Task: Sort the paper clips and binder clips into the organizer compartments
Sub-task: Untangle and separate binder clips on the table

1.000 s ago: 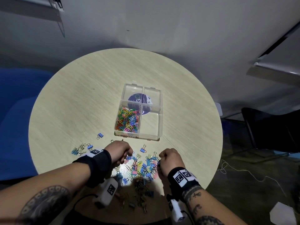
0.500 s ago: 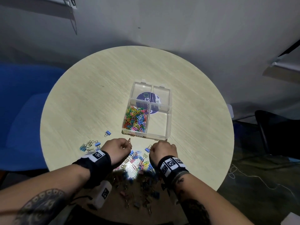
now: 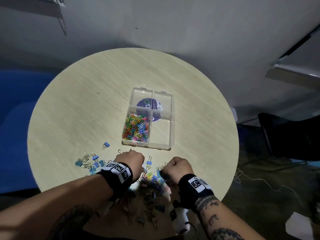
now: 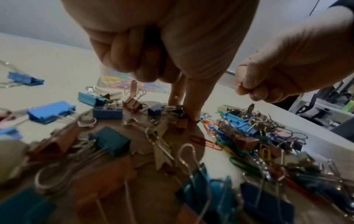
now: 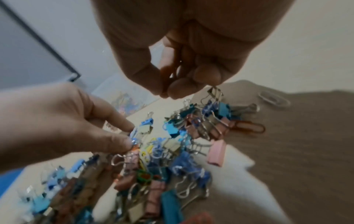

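A clear four-compartment organizer sits mid-table; its near-left compartment holds coloured paper clips. A mixed pile of binder clips and paper clips lies by the table's front edge. My left hand reaches down into the pile, thumb and index finger pinching a clip whose kind I cannot tell, the other fingers curled. My right hand hovers just above the pile's right side. Its fingers curl round orange wire, apparently paper clips.
Loose blue binder clips lie scattered left of the pile, one nearer the organizer. The round wooden table has a blue seat at its left and a black chair at its right.
My right hand went forward to the organizer's front wall and has come back over the pile's right side. My left hand stays at the pile.
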